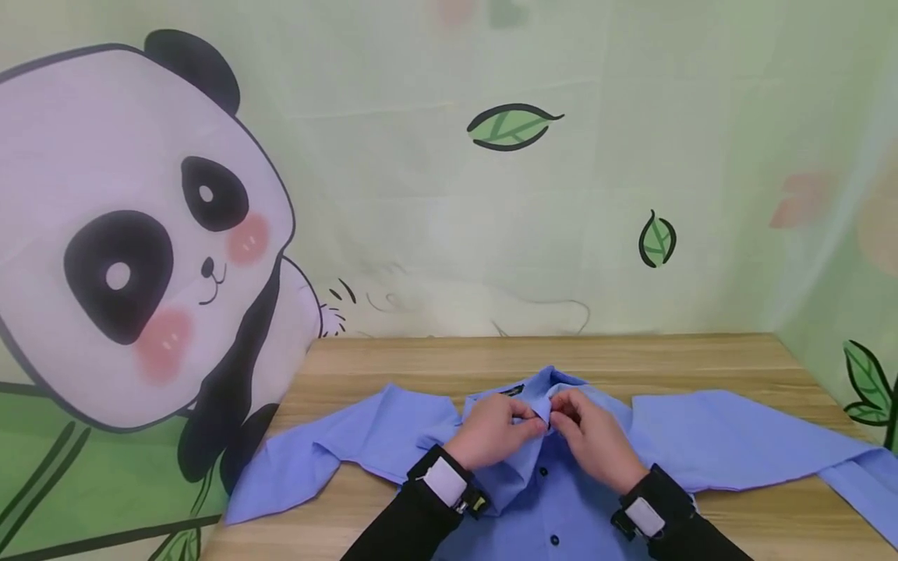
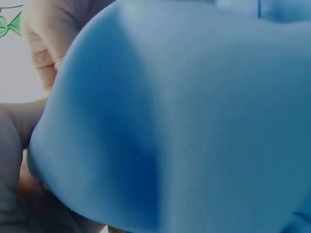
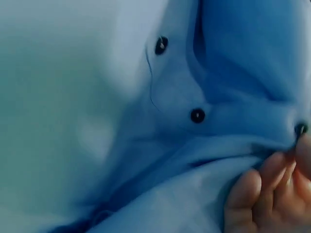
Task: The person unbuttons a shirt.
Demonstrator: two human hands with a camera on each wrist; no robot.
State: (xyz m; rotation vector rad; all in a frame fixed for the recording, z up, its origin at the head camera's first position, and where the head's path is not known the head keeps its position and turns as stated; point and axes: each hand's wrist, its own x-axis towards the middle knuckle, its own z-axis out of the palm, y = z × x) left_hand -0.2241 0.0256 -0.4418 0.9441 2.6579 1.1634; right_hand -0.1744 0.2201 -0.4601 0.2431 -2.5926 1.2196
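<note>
A blue long-sleeved shirt [image 1: 589,514] lies front up with its collar [image 1: 552,377] toward the far side. Just below that collar, my left hand [image 1: 491,430] pinches a front edge of the cloth between thumb and fingers. Facing it, my right hand [image 1: 596,438] pinches the fabric close by, the fingertips of both hands almost meeting. One dark button [image 3: 302,128] sits right at the right hand's fingertips in the right wrist view. Lower on the front are more dark buttons [image 1: 554,539]. A raised fold of cloth [image 2: 228,121] fills most of the left wrist view, hiding part of the fingers.
The wooden table [image 1: 421,357] carries the shirt, one sleeve [image 1: 295,467] spread left and the other sleeve [image 1: 737,440] spread right past the table's side. Behind stands a pale green backdrop [image 1: 421,195] printed with a panda and leaves. Both wrists wear strapped cameras.
</note>
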